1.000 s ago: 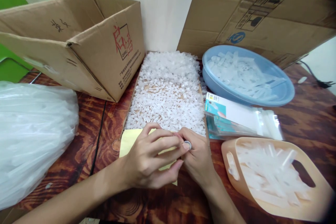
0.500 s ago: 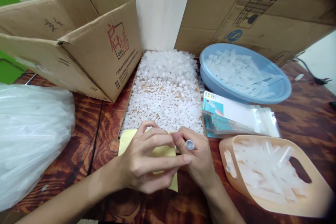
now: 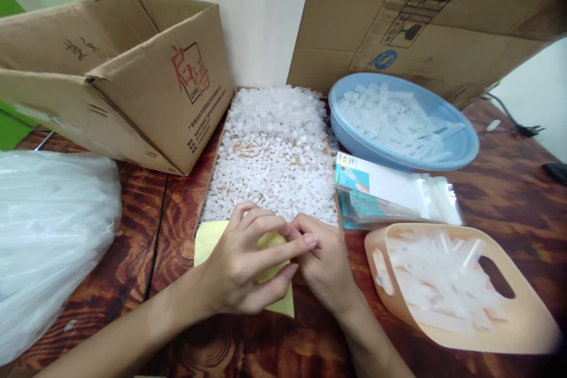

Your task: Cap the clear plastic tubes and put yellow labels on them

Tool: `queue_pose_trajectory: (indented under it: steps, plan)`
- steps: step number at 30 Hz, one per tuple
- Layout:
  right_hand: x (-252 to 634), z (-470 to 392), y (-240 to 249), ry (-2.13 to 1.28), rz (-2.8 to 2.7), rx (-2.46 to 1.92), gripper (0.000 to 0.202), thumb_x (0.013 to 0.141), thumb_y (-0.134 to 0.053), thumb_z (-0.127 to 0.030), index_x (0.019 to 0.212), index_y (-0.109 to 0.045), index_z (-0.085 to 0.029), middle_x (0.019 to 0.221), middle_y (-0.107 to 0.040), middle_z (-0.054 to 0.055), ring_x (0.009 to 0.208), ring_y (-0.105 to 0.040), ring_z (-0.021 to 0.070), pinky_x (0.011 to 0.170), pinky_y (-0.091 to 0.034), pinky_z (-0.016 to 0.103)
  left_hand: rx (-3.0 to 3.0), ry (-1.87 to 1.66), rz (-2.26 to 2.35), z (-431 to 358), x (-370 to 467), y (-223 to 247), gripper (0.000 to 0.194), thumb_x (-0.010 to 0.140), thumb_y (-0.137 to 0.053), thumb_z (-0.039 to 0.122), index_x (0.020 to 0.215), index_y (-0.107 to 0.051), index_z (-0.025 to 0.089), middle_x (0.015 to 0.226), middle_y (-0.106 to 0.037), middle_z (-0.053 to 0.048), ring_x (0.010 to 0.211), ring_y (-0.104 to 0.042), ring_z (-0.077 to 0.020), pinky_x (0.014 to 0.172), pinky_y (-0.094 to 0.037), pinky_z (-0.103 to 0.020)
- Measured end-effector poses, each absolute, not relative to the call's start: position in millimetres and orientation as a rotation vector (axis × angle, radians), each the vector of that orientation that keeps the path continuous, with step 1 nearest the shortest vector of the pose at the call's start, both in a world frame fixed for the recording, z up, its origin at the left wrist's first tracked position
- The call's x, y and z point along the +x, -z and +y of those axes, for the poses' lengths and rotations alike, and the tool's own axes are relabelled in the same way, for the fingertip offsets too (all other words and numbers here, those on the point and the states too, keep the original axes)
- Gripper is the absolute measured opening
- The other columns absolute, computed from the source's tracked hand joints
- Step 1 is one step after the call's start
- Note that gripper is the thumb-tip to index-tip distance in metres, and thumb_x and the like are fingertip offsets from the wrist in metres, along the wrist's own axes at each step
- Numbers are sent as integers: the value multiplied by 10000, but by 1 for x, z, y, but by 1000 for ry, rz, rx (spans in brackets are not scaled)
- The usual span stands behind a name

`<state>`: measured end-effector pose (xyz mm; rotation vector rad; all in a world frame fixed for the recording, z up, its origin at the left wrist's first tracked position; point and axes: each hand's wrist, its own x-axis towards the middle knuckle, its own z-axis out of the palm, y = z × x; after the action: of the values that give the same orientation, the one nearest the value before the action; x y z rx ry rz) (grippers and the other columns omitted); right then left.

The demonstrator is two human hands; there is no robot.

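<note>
My left hand [image 3: 241,266] and my right hand [image 3: 322,260] meet over the near edge of a shallow tray of small white plastic pieces [image 3: 274,183]. Thumb and index finger of the left are pinched together against the right hand, while its other fingers stay loosely spread. Curled into a fist, the right hand hides what it grips; half a second ago the round end of a small clear plastic tube showed there. Beneath the left hand lies a yellow paper sheet [image 3: 208,239], partly covered.
An open cardboard box [image 3: 195,106] stands left of the tray, above a clear plastic bag [image 3: 57,248]. On the right are a blue basin [image 3: 354,142] of clear pieces, packaging bags [image 3: 390,192] and a beige basket [image 3: 522,325] of clear tubes. A large carton [image 3: 345,23] stands behind.
The tube's round end, seen in my right fist before, has gone out of sight. My left fingers stay at the right hand. The whole view has shifted slightly.
</note>
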<state>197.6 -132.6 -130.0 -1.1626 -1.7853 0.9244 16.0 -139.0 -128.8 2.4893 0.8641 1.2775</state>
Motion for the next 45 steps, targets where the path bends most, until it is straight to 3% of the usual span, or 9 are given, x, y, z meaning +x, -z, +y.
queue_pose_trajectory:
  steps: [16,24,30,33,35,38,42,45]
  plan:
    - [193,-134,127,-1100,-1677,-1118,402,1027,-555,-392,677,-549,-195,625,-522,-40,598,-462,118,586,-335,266,2626,-1392,931,-137,13,124,407,840,-692,87,1234,-688,188,1080,-629,-74,1041,-598,-252,952,-461,-501]
    - [197,-132,131,-1034,-1778,-1142,407,1050,-526,-341,670,-510,-196,634,-506,-35,600,-455,119,595,-320,278,2725,-1423,1075,-136,8,122,374,852,-716,122,1210,-712,229,1043,-685,-67,990,-659,-247,969,-428,-508]
    - [205,-124,124,-936,-1752,-1216,432,1035,-581,-401,659,-500,-205,607,-471,-42,578,-443,122,577,-324,279,2442,-1148,1261,-130,3,124,347,966,-663,265,1294,-632,153,1132,-737,-114,1021,-694,-248,930,-478,-428]
    - [211,-126,107,-880,-1741,-1289,418,1023,-591,-468,698,-573,-206,650,-552,-18,600,-510,136,584,-372,273,2185,-985,1227,-129,1,127,223,1003,-637,333,1170,-681,191,1039,-774,-53,940,-718,-204,838,-530,-331]
    - [227,-132,94,-808,-1732,-1426,332,979,-640,-531,872,-662,-217,738,-630,-1,611,-559,153,574,-413,275,2073,-909,1219,-128,-1,130,172,1023,-607,345,1071,-709,216,986,-782,-26,901,-730,-187,791,-542,-293]
    - [275,-147,85,-502,-1692,-1698,370,975,-596,-578,1139,-658,-253,884,-713,44,695,-647,220,602,-481,318,2067,-920,1234,-124,-2,134,183,1027,-591,337,1069,-723,219,1007,-790,-39,910,-743,-200,804,-552,-299]
    - [358,-160,100,2,-1857,-1830,354,956,-523,-550,1035,-678,-242,1007,-750,134,965,-696,366,867,-525,505,2275,-912,1263,-111,-10,144,211,1040,-531,237,1054,-740,208,986,-774,-66,902,-722,-217,809,-541,-330]
    - [395,-143,104,80,-1989,-1836,313,962,-482,-447,1013,-700,-229,984,-751,137,909,-716,348,847,-534,499,2450,-910,1544,-98,-21,155,356,993,-442,54,1170,-728,169,1128,-738,-138,1016,-686,-273,857,-519,-400]
